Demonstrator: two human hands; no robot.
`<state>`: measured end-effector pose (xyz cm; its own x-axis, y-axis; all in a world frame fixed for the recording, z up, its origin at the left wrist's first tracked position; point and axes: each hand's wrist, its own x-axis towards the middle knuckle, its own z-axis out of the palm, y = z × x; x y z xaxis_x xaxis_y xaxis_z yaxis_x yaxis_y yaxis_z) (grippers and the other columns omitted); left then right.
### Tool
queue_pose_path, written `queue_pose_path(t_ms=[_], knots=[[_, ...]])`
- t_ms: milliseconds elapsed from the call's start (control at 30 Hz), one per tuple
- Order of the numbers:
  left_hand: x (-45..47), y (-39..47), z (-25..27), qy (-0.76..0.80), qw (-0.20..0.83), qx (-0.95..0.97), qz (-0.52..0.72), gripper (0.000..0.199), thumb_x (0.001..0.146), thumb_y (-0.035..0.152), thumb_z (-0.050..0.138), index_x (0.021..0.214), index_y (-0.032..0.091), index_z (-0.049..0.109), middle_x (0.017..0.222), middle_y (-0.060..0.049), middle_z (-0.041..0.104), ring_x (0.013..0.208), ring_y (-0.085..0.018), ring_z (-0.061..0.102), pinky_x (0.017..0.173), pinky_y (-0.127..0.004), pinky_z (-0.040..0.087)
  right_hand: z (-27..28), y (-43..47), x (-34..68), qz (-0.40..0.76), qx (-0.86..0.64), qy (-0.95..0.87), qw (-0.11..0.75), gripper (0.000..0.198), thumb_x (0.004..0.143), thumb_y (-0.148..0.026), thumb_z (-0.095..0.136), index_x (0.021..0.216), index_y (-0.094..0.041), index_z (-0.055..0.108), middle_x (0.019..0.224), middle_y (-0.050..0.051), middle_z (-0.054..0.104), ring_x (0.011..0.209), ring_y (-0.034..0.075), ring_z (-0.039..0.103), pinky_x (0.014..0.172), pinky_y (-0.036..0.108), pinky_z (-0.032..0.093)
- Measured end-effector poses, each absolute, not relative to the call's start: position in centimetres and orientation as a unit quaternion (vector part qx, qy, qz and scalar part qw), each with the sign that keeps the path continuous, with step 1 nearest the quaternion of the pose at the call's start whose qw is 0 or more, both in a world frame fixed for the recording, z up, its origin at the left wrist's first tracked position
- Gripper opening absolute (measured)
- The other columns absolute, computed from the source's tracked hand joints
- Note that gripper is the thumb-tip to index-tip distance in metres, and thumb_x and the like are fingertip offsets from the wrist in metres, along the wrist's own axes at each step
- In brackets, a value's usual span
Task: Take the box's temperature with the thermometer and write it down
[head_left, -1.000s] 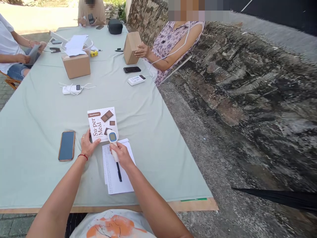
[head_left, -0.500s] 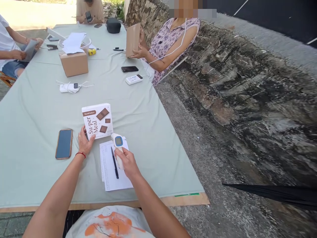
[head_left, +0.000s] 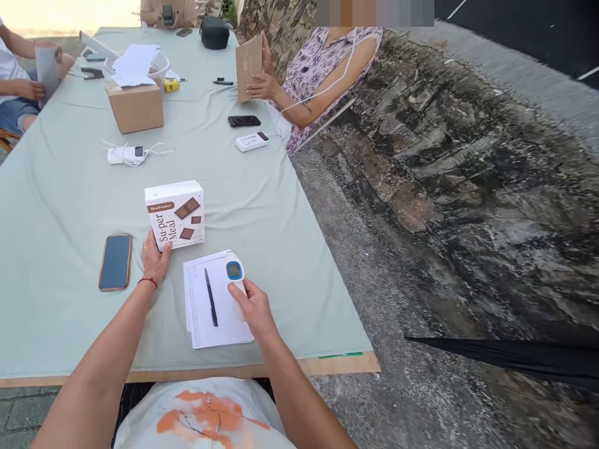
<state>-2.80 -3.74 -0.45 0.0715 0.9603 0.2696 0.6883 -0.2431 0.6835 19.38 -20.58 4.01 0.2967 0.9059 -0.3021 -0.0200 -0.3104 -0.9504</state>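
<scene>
A white box (head_left: 187,232) printed "Su-per Meal" with chocolate pieces stands tilted on the table. My left hand (head_left: 155,257) grips its lower left corner, thumb on the front and the other fingers partly hidden behind it. In my right hand (head_left: 253,305) is a white infrared thermometer (head_left: 234,269) with a blue-rimmed screen facing me; its handle is mostly covered by my fingers. Under and beside it lie sheets of paper (head_left: 196,312) with a black pen (head_left: 211,297) on top. To the left of the box rests a smartphone (head_left: 115,262) in a brown case.
Further up the cloth-covered table (head_left: 196,168) are a white device with cables (head_left: 125,154), a cardboard box (head_left: 135,109), a black phone (head_left: 244,121) and a white device (head_left: 251,141). A person (head_left: 322,81) on the right holds a brown panel (head_left: 248,67). Others sit at the left and far end.
My right hand has moved the thermometer to the right, away from the box. The box's top now shows more, as it leans back slightly. My left hand keeps its hold.
</scene>
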Motion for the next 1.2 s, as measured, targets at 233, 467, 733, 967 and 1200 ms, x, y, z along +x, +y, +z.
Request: queue_pose_path(t_ms=[233, 467, 733, 967, 1200], knots=[[-2.6, -3.5, -1.4, 0.618, 0.18, 0.691, 0.33, 0.046, 0.084, 0.045, 0.056, 0.12, 0.017, 0.052, 0.11, -0.014, 0.061, 0.106, -0.031, 0.056, 0.093, -0.046, 0.044, -2.6, -20.8, 24.1, 0.204, -0.834, -0.448, 0.249, 0.05, 0.082, -0.052, 0.056, 0.117, -0.016, 0.061, 0.104, 0.014, 0.063, 0.097, 0.029, 0.057, 0.077, 0.037, 0.042], [-2.3, -4.0, -1.7, 0.637, 0.197, 0.679, 0.307, 0.041, 0.082, 0.05, 0.059, 0.062, 0.022, 0.038, 0.062, -0.001, 0.05, 0.067, -0.019, 0.05, 0.079, -0.038, 0.045, -2.8, -20.9, 23.1, 0.063, -0.791, -0.526, 0.306, 0.044, 0.088, -0.047, 0.051, 0.117, -0.014, 0.059, 0.11, 0.018, 0.06, 0.1, 0.029, 0.056, 0.085, 0.042, 0.044], [-1.3, -5.5, -1.7, 0.476, 0.203, 0.841, 0.158, 0.049, 0.072, 0.054, 0.068, 0.054, 0.022, 0.036, 0.058, -0.005, 0.049, 0.071, -0.025, 0.055, 0.083, -0.044, 0.043, -2.5, -18.4, 17.2, 0.265, -0.715, -0.587, 0.271, 0.039, 0.084, -0.038, 0.053, 0.116, -0.017, 0.058, 0.081, 0.005, 0.062, 0.074, 0.02, 0.056, 0.068, 0.032, 0.041], [-0.6, -6.3, -0.8, 0.423, 0.197, 0.876, 0.121, 0.035, 0.068, 0.047, 0.071, 0.063, 0.021, 0.048, 0.07, -0.008, 0.056, 0.083, -0.031, 0.056, 0.086, -0.046, 0.041, -1.9, -18.2, 18.3, 0.377, -0.621, -0.535, 0.432, 0.04, 0.083, -0.034, 0.04, 0.113, -0.017, 0.061, 0.09, 0.007, 0.06, 0.081, 0.019, 0.056, 0.079, 0.034, 0.046], [-0.3, -6.6, 0.0, 0.398, 0.161, 0.902, 0.052, 0.034, 0.069, 0.048, 0.069, 0.082, 0.018, 0.06, 0.087, -0.012, 0.062, 0.095, -0.034, 0.055, 0.09, -0.046, 0.038, -2.7, -19.9, 17.5, 0.395, -0.627, -0.462, 0.488, 0.036, 0.084, -0.05, 0.057, 0.104, -0.02, 0.054, 0.08, 0.002, 0.052, 0.07, 0.016, 0.049, 0.071, 0.032, 0.044]])
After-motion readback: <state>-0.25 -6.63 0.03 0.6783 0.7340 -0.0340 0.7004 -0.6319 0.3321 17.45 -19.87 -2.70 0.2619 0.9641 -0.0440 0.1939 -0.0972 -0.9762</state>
